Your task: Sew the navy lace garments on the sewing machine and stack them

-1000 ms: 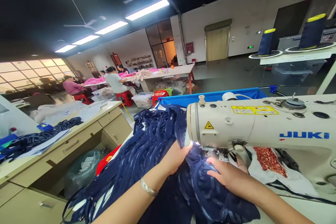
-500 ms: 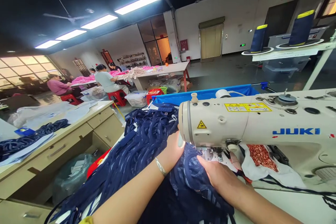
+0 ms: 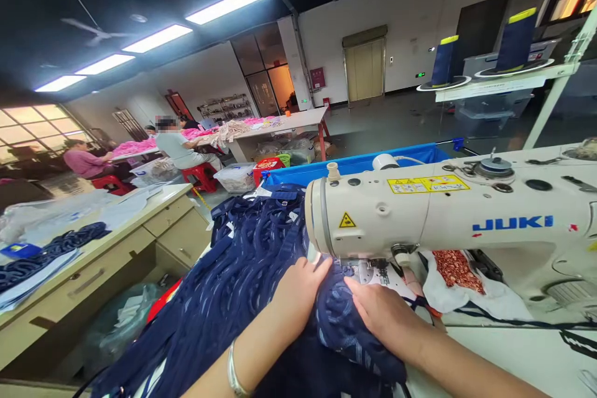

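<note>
A navy bra [image 3: 342,311] with a rounded, lace-patterned cup lies under the head of a white JUKI sewing machine [image 3: 373,217]. My left hand [image 3: 296,289], a silver bangle on its wrist, grips the bra's left edge close to the needle area. On the other side, my right hand [image 3: 380,311] pinches the cloth between thumb and fingers, just in front of the presser foot. The machine head partly hides the needle. A long heap of navy bras [image 3: 233,273] with straps spreads out to the left of my hands.
Two navy thread cones [image 3: 443,62] stand on a rack at right. A white cloth pad with copper-coloured bits [image 3: 457,270] lies under the machine arm. Behind is a blue fabric bin [image 3: 298,173]. A drawered desk [image 3: 116,249] stands left; people [image 3: 180,149] sit at a far table.
My left hand has come down and back from the end of the machine head, its fingers now on the cloth edge. My right hand stays at the cup. The view has shifted slightly.
</note>
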`<state>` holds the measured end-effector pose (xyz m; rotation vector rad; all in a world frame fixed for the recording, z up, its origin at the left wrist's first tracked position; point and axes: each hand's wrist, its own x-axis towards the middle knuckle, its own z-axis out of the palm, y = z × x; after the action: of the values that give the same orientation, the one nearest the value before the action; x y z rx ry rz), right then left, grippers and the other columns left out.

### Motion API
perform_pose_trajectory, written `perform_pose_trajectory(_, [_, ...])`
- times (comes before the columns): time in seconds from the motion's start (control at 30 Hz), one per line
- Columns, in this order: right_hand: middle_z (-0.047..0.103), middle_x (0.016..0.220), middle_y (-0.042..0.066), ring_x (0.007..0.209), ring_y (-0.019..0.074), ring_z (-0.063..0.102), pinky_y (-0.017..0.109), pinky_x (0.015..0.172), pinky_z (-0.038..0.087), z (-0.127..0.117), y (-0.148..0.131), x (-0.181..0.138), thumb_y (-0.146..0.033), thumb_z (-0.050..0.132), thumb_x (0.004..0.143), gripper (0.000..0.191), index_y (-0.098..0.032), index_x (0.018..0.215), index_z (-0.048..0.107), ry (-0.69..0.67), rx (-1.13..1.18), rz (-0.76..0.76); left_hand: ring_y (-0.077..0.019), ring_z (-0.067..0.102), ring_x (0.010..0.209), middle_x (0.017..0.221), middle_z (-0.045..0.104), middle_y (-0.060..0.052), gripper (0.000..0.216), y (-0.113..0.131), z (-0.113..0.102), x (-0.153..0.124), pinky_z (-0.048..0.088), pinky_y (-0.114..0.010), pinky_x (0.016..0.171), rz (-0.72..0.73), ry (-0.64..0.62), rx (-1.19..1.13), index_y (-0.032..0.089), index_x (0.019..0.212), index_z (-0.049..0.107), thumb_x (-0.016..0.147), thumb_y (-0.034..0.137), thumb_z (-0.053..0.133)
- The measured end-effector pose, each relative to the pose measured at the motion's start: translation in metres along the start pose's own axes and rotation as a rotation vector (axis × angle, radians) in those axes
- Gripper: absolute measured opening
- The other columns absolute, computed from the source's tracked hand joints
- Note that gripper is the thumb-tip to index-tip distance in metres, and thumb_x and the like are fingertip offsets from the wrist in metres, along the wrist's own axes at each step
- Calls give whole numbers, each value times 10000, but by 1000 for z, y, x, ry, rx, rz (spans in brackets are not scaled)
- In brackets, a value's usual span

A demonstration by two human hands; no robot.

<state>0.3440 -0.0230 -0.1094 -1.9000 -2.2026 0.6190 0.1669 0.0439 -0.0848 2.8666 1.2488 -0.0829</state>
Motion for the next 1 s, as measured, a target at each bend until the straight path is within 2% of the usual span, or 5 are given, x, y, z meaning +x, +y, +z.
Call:
perform_pose_trajectory(0.2, [695, 848, 78, 797, 247, 676, 285, 543, 267, 10, 3, 2, -119, 360, 908, 277, -203, 1051, 582, 4, 41, 5, -225, 540, 1101, 1189, 603, -95, 284, 9, -6, 4, 446, -409, 950, 146, 152, -56, 209, 1118, 605, 941, 131, 397])
perform_pose_trajectory(0.4, [704, 968, 57, 879, 251, 670, 310, 697, 415, -2, 9, 5, -164, 361, 928, 318, -258, 1084, 622, 23, 28, 62, -260, 462, 1252, 1314, 549, -125, 344, 12, 9, 8, 311, -526, 1079, 228, 27, -109, 149, 1277, 512, 956, 184, 392])
perform_pose_trajectory(0.6, [685, 1071, 65, 982, 291, 637, 382, 817, 463, 0, 36, 26, -343, 491, 916, 257, -253, 1072, 674, 238, -88, 266, -218, 563, 1037, 1137, 591, -126, 366, -6, 6, 23, 476, -344, 917, 381, -22, -168, 164, 1265, 541, 948, 150, 358])
perform_pose_trajectory(0.8, [678, 1107, 32, 1051, 271, 610, 371, 904, 441, 11, 49, 34, -378, 491, 911, 274, -280, 1093, 670, 244, -30, 162, -192, 561, 946, 1095, 565, -106, 365, -7, 11, 20, 486, -287, 807, 318, 11, -184, 201, 1275, 538, 963, 159, 355])
perform_pose_trajectory(1.0, [718, 915, 31, 880, 242, 654, 365, 868, 462, 20, 53, 36, -357, 462, 900, 273, -243, 887, 710, 365, -103, 135, -210, 500, 1105, 1187, 585, -56, 349, -8, 4, 10, 422, -359, 956, 284, 53, -270, 259, 1254, 538, 974, 167, 352])
